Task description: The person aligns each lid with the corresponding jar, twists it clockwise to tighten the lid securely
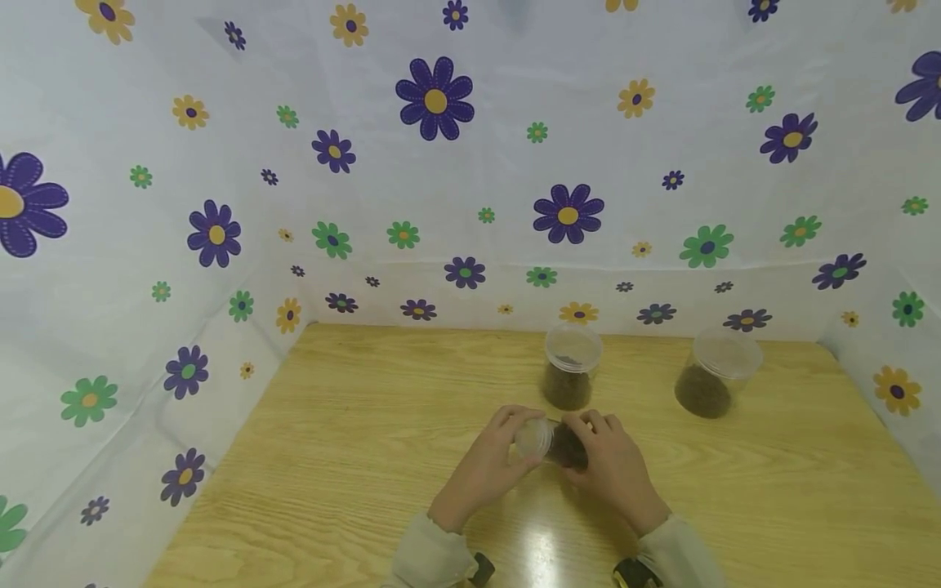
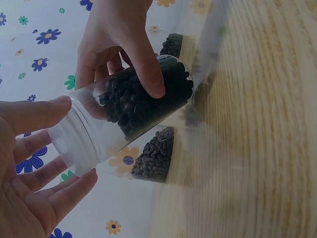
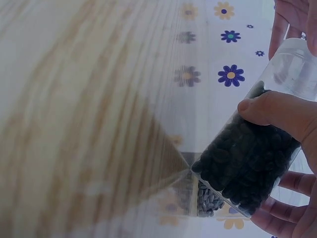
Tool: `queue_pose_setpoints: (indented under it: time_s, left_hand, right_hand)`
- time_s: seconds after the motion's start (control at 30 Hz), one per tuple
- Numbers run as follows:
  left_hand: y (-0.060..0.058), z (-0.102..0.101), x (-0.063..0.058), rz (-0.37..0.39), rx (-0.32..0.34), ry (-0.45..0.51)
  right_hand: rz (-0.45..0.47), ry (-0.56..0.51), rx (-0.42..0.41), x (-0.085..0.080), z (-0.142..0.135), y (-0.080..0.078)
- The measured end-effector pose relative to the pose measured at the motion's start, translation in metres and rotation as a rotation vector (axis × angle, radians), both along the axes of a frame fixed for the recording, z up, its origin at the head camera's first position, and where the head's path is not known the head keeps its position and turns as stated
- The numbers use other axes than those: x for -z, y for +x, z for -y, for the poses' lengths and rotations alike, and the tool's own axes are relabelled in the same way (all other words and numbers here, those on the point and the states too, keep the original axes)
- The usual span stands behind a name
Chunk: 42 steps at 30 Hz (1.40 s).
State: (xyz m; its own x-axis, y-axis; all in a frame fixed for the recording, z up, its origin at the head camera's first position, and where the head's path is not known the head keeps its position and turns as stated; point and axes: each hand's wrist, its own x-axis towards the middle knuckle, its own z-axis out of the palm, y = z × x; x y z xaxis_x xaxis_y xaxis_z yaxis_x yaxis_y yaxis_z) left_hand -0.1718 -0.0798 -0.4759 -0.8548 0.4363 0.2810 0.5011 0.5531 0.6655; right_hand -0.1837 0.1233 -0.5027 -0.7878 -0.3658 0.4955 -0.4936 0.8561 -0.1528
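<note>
A clear plastic jar [image 2: 143, 106] part-filled with black beans is held tilted between both hands over the wooden table. My left hand [image 1: 488, 461] grips its white translucent lid [image 2: 74, 141], thumb on one side and fingers on the other. Around the bean-filled body, my right hand [image 1: 610, 465] has its thumb [image 3: 272, 111] across the front and fingers behind. The lid sits on the jar's mouth, pointing left in the head view. One lower corner of the jar is close over the tabletop in the right wrist view.
Two more clear jars with lids stand behind on the wooden table [image 1: 367, 425]: one with dark contents [image 1: 568, 388] just beyond the hands, another [image 1: 703, 390] farther right. White flower-patterned cloth [image 1: 500, 163] borders the table at the back and sides.
</note>
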Motion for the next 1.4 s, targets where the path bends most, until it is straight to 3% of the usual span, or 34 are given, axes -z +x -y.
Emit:
queue_pose_setpoints:
  time_s: [0.63,1.0,1.4]
  left_hand:
    - [-0.0003,0.0011,-0.0012,0.016,0.036,-0.037]
    - [-0.0066,0.0061,-0.0040,-0.100,0.091,-0.094]
    - [-0.0076,0.0046,-0.0067,-0.063,0.060,-0.045]
  right_hand:
    - [0.025,-0.024,-0.001,-0.0017,0.0002,0.0006]
    - [0.042,-0.008,0.005,-0.0014,-0.0006,-0.0006]
    - [0.075,-0.002,0.008,-0.0036,-0.0007,-0.0005]
